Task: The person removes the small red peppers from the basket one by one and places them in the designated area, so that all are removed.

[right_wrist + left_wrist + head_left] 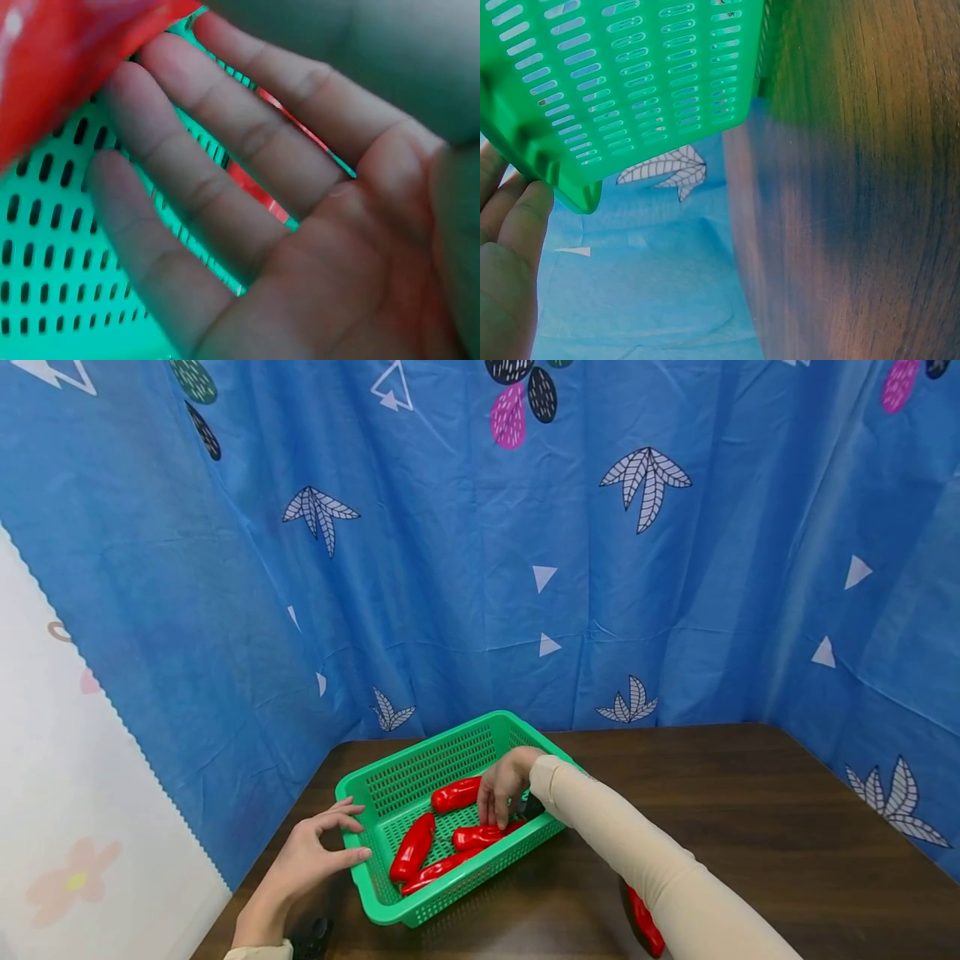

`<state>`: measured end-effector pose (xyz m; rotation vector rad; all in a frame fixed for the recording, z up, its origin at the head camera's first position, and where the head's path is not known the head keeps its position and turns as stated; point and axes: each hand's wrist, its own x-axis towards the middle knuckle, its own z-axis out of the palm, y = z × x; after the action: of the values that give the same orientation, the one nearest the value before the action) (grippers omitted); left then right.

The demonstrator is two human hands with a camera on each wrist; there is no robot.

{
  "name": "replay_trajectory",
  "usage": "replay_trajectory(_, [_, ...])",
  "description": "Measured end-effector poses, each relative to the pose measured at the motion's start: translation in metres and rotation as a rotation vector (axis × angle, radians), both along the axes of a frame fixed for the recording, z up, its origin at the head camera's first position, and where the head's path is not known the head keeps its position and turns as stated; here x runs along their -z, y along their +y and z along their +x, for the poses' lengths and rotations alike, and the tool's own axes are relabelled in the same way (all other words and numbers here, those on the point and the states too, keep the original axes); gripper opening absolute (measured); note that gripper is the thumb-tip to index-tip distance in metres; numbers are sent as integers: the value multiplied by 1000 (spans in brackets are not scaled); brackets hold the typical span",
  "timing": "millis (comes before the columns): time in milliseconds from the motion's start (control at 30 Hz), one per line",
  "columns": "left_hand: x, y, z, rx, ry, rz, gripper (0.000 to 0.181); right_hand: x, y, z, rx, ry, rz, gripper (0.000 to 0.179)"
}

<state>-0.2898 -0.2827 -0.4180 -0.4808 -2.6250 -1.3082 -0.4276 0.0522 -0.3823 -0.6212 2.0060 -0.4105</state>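
Note:
A green perforated plastic basket [450, 743] stands on the table with several glossy red peppers inside. My right hand [506, 785] reaches down into its right half. Its fingertips meet a red pepper [483, 837]; in the right wrist view the near end of a red pepper [60, 67] sits between the fingertips and the blurred thumb. Around it lie an upper pepper [456, 795], a left pepper [414, 847] and one along the front wall [442, 870]. My left hand [315, 852] touches the basket's left rim, fingers and thumb spread apart, fingertips against the rim's outside in the left wrist view.
Another red pepper [645, 920] lies on the dark wooden table [697, 802], partly behind my right sleeve [652, 852]. A blue patterned curtain [465, 568] hangs behind the table, and a pale patterned cloth [75, 777] is at the left. Black gear [311, 937] shows at my left wrist.

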Motion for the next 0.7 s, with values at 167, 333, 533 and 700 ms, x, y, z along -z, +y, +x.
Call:
replay_trajectory(167, [2, 0, -1, -9, 1, -3, 26, 2, -2, 1, -45, -9, 36, 38])
replay_trajectory(333, [1, 0, 0, -8, 9, -3, 25, 3, -5, 4, -106, 8, 81, 41])
replay_trajectory(533, [0, 1, 2, -8, 7, -5, 25, 4, -9, 4, -154, 3, 114, 30])
replay_trajectory(700, [1, 1, 2, -12, 7, -14, 25, 5, -10, 5, -190, -4, 120, 25])
